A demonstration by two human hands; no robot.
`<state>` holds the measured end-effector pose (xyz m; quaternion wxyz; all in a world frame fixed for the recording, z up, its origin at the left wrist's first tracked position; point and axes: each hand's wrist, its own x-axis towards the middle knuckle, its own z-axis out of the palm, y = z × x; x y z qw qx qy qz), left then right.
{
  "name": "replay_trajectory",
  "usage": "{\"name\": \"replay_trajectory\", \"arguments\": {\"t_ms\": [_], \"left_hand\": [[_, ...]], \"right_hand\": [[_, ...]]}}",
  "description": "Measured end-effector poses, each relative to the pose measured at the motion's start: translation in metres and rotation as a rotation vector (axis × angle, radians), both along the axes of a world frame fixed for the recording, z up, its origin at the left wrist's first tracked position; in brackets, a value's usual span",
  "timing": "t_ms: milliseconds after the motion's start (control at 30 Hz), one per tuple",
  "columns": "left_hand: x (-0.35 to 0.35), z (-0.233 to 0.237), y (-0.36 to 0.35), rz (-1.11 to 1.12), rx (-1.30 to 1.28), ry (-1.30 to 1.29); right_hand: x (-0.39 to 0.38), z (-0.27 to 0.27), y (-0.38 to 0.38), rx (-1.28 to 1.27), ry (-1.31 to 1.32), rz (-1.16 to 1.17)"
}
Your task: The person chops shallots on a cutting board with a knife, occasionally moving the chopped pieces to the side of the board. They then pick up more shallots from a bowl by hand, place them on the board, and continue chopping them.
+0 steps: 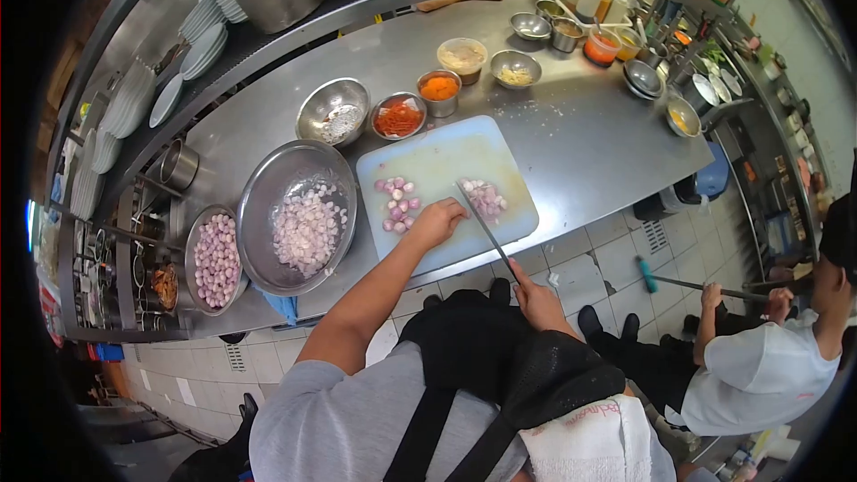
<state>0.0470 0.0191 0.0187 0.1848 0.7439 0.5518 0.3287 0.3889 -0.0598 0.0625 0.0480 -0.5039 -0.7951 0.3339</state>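
Your right hand (538, 303) has its grip closed round the handle of the knife (485, 226), whose blade slants away from you and to the left over the cutting board (464, 147). Your left hand (436, 223) rests over the near middle of the board, fingers bent and their tips just beside the blade; you can't tell from here whether that grip has hold of anything.

The cut onions (486, 201) lie in a small heap on the board, to the right of the blade. To the left of it, beyond your left hand, sit the small purple onions (397, 205) in a loose cluster.

Left of the board on the steel surface (589, 147) you have a large metal bowl (257, 201) with sliced onion in it, and further left an oval bowl (193, 250) full of uncut ones. Past the board's far edge stand a bowl of red strips (398, 116) and a metal pot of orange food (438, 87). On your right, a person (750, 366) grips a long handle with a teal head (646, 275).
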Motion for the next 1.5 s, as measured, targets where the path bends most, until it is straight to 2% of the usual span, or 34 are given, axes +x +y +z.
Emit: {"name": "replay_trajectory", "arguments": {"t_ms": [367, 600, 733, 833, 900, 1000, 1133, 1267, 1367, 1500], "left_hand": [[-0.003, 0.004, 0.001, -0.050, -0.046, 0.073], [-0.009, 0.004, 0.013, -0.108, 0.005, 0.141], [-0.010, -0.003, 0.012, -0.104, -0.001, 0.135], [-0.013, -0.001, 0.011, -0.100, 0.027, 0.126], [-0.011, -0.001, 0.007, -0.079, -0.002, 0.134], [-0.009, 0.003, 0.006, -0.082, 0.041, 0.120], [-0.007, 0.003, 0.006, -0.067, 0.032, 0.122], [-0.006, 0.002, 0.003, -0.045, 0.050, 0.118], [-0.006, -0.001, 0.006, -0.039, 0.080, 0.109], [-0.007, -0.005, 0.003, -0.037, 0.105, 0.110]], "right_hand": [[0.003, -0.008, 0.004, -0.015, 0.000, 0.009], [0.004, 0.011, 0.013, 0.035, -0.027, 0.043], [0.007, 0.024, 0.008, 0.000, -0.102, 0.085], [0.006, 0.014, 0.006, 0.032, -0.089, 0.072], [0.005, 0.010, 0.008, 0.004, 0.024, 0.043], [0.005, 0.015, 0.009, 0.089, 0.017, 0.069], [0.005, 0.009, 0.009, 0.039, -0.035, 0.086], [0.004, 0.013, 0.008, 0.078, 0.021, 0.073], [0.007, 0.019, 0.011, 0.017, -0.052, 0.086], [0.009, 0.008, 0.003, 0.013, 0.013, 0.070]]}}
